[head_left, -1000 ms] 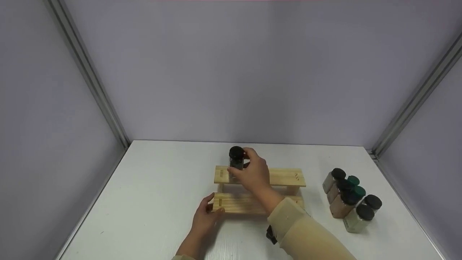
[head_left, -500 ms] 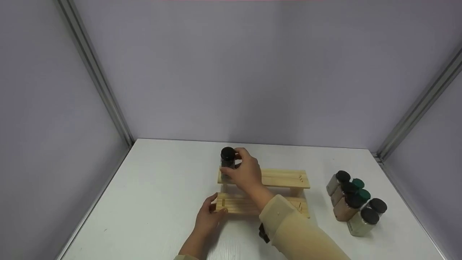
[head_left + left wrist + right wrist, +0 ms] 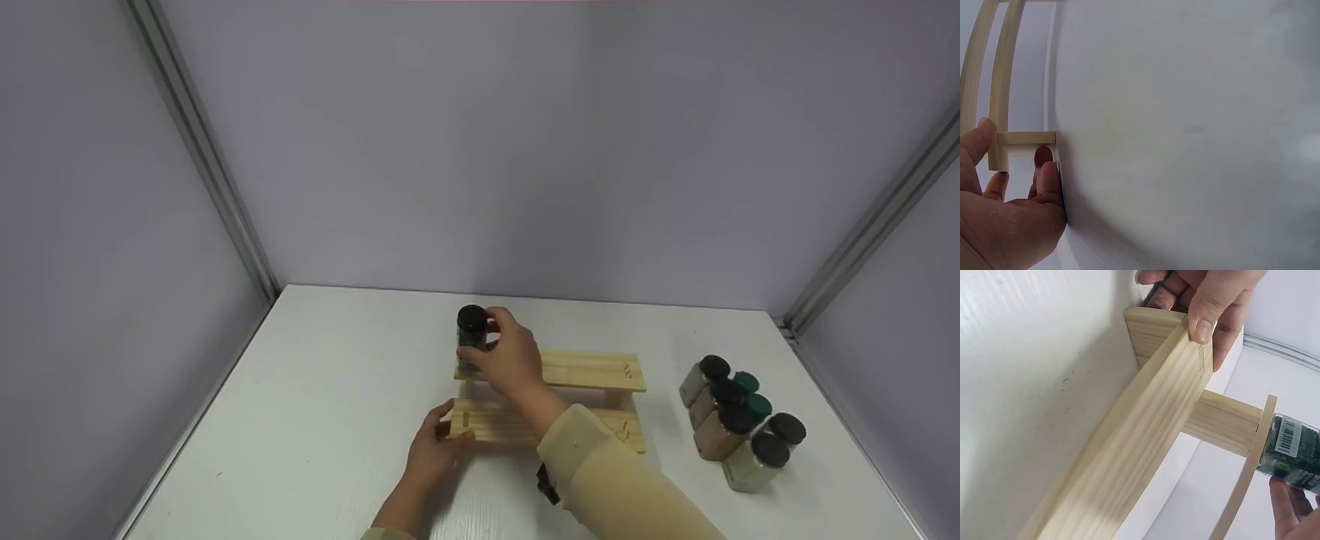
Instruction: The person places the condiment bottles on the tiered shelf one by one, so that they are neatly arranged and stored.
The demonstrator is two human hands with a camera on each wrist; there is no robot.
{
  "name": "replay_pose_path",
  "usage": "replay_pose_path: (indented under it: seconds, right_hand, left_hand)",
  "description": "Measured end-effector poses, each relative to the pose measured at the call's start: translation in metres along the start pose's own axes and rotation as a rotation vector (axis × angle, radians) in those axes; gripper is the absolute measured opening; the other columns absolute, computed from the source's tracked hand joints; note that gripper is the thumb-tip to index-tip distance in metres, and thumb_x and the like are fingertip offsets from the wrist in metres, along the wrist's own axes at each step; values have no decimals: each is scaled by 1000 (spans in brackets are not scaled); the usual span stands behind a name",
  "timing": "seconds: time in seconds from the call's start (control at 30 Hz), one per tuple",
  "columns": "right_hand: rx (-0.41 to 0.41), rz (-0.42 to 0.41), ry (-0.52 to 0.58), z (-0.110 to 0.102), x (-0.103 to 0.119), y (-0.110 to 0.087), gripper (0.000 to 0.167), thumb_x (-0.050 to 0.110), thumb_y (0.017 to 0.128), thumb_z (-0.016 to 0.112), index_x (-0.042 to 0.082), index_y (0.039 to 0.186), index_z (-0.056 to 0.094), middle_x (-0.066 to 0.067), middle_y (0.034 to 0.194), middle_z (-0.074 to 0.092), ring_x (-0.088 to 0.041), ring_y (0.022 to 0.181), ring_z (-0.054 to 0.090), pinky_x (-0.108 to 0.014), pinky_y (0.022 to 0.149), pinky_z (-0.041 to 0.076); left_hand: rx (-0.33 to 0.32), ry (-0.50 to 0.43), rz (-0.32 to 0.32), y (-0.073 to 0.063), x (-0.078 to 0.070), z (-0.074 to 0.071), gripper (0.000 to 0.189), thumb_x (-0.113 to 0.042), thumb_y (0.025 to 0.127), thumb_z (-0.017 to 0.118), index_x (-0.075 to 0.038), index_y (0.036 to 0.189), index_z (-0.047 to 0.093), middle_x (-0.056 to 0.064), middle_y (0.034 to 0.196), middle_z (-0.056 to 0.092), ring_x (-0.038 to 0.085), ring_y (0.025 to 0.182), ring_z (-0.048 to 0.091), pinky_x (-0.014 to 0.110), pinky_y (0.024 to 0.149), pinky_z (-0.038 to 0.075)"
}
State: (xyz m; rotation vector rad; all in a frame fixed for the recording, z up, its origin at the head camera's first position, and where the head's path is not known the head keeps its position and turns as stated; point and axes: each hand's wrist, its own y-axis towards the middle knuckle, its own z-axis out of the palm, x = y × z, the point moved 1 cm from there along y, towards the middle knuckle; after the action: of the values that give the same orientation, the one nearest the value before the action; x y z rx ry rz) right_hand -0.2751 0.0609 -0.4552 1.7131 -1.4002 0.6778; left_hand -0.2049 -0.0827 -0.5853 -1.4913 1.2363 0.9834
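Note:
A two-tier wooden rack point(image 3: 592, 369) stands on the white table. With its thumb in front, my left hand point(image 3: 435, 454) grips the left end of the lower shelf point(image 3: 1145, 422). My right hand point(image 3: 510, 356) holds a spice jar point(image 3: 472, 330) with a black lid upright at the left end of the upper shelf. Dark green flakes and a barcode label show through the clear jar point(image 3: 1292, 447) in the right wrist view, where its base meets the upper shelf point(image 3: 1247, 478). The left wrist view shows my left thumb and fingers around the shelf end point(image 3: 998, 160).
Several spice jars point(image 3: 720, 431) with black or green lids stand grouped on the table point(image 3: 300, 420) right of the rack. A small black object point(image 3: 547, 486) shows beside the right sleeve point(image 3: 615, 472). Grey walls point(image 3: 480, 150) enclose the back and sides.
Over the last second my right hand has shifted the jar left to the end of the upper shelf. The camera view has turned slightly. My left hand keeps its grip on the rack.

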Motion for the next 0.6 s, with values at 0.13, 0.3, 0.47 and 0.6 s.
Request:
replay_pose_path:
  seconds: [0.13, 0.3, 0.47, 0.6]
  right_hand:
    - [6, 1, 1, -2, -1, -1, 66, 23, 85, 93, 13, 141, 61, -14, 125, 72, -24, 96, 75, -45, 85, 59]
    - [12, 7, 1, -3, -1, -2, 68, 23, 86, 92, 13, 144, 59, -15, 127, 71, -26, 97, 76, -44, 85, 60]
    - [17, 7, 2, -5, -2, -2, 69, 23, 87, 91, 12, 146, 57, -16, 129, 70, -29, 98, 76, -43, 86, 61]
    - [22, 24, -1, -10, -4, -4, 79, 26, 86, 92, 12, 151, 51, -16, 132, 68, -31, 103, 76, -44, 87, 61]
  left_hand:
    - [10, -4, 5, 0, 0, 1, 72, -18, 96, 78, -4, 158, 45, 26, 136, 63, 32, 116, 66, 45, 91, 58]
    - [28, -14, 24, -1, 0, -1, 72, -20, 96, 78, -4, 158, 45, 26, 135, 63, 32, 116, 66, 46, 92, 57]
    - [56, -40, 50, -1, -2, -1, 73, -20, 98, 77, -2, 160, 42, 27, 136, 63, 32, 113, 67, 44, 88, 59]
    - [63, -38, 44, -2, -2, 2, 75, -22, 98, 77, -2, 160, 41, 28, 137, 61, 33, 114, 67, 43, 86, 60]
